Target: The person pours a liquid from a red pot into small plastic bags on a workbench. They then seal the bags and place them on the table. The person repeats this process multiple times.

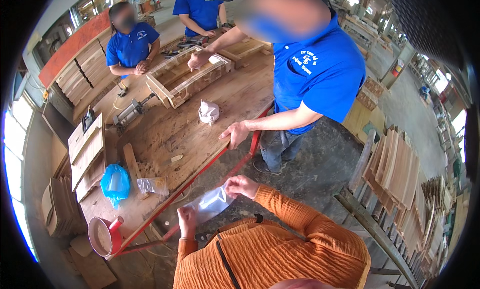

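Between my two hands a clear plastic bag (212, 204) is stretched out, just off the table's front edge. My left hand (187, 221) is closed on its near left end. My right hand (243, 186) pinches the opposite end, farther to the right. On the table beside them lie another crumpled clear plastic bag (153, 185), a wooden strip (133, 164) and a blue plastic bag (115, 183) with something inside that I cannot make out. A whitish lumpy bundle (208, 112) rests nearer the table's middle.
A red pot (106, 237) stands at the table's near left corner. Across the table (200, 144), a co-worker in a blue shirt (320, 71) touches a wooden frame (192, 76) and the table edge. Two more people stand behind. Wood slats (395, 169) are stacked at right.
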Action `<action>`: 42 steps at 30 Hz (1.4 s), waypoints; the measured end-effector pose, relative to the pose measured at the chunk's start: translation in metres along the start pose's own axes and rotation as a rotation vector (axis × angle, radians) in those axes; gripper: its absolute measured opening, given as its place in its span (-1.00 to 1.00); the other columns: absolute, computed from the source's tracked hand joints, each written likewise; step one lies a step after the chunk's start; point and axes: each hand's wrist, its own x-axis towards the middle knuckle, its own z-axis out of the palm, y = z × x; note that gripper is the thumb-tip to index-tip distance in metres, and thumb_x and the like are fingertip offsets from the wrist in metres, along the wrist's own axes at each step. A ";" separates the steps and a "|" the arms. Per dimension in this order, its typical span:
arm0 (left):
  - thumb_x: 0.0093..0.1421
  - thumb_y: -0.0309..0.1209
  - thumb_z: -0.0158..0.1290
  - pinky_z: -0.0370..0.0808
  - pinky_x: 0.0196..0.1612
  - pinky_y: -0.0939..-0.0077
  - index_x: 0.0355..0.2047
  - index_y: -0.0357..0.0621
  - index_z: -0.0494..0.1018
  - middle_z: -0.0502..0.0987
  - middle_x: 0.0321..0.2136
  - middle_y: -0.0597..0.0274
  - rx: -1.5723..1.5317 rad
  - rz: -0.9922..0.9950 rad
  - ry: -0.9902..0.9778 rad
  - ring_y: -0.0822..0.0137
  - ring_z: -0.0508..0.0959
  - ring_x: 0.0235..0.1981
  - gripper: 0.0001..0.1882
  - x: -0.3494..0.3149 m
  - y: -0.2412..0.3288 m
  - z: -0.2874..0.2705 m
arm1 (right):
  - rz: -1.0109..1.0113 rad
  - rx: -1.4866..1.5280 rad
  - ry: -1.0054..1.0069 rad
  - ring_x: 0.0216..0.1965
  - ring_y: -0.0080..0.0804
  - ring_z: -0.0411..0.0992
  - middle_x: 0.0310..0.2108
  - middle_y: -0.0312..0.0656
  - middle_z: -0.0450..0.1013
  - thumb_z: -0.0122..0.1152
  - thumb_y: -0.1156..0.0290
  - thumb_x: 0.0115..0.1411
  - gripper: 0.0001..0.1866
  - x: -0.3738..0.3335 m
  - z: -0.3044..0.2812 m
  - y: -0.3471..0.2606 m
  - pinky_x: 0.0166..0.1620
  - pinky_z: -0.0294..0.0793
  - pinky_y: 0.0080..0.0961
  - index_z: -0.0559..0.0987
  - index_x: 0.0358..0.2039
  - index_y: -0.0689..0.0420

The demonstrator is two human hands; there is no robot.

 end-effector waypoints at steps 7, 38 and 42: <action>-0.04 -0.22 0.23 0.27 0.00 0.22 0.08 -0.25 0.18 0.31 -0.10 -0.02 0.322 0.463 -0.077 0.07 0.29 -0.05 -0.27 -0.011 0.135 0.015 | -0.156 -0.839 -0.114 -0.42 -0.16 0.49 -0.51 -0.05 0.47 0.25 0.30 0.02 -0.75 0.008 0.058 -0.010 -0.35 0.41 -0.29 0.44 -0.41 0.18; 0.26 -0.55 -0.12 0.56 -0.29 0.50 -0.37 -0.18 0.22 0.42 -0.48 0.27 -0.770 -0.026 0.092 0.49 0.46 -0.46 -0.93 -0.019 0.107 0.026 | -0.255 -1.113 -0.010 -0.43 -0.09 0.47 -0.55 -0.03 0.43 0.08 0.49 -0.01 -0.83 0.028 0.043 0.015 -0.39 0.41 -0.28 0.37 -0.37 0.20; 0.25 -0.54 -0.10 0.34 -0.54 0.67 -0.39 -0.12 0.22 0.32 -0.58 0.38 -0.698 -0.006 0.137 0.60 0.30 -0.57 -0.90 -0.018 0.101 0.021 | 0.158 -0.501 -0.102 -0.41 -0.30 0.48 -0.51 -0.24 0.45 0.06 0.36 0.18 -0.87 0.017 0.053 0.010 -0.35 0.46 -0.37 0.41 -0.38 0.14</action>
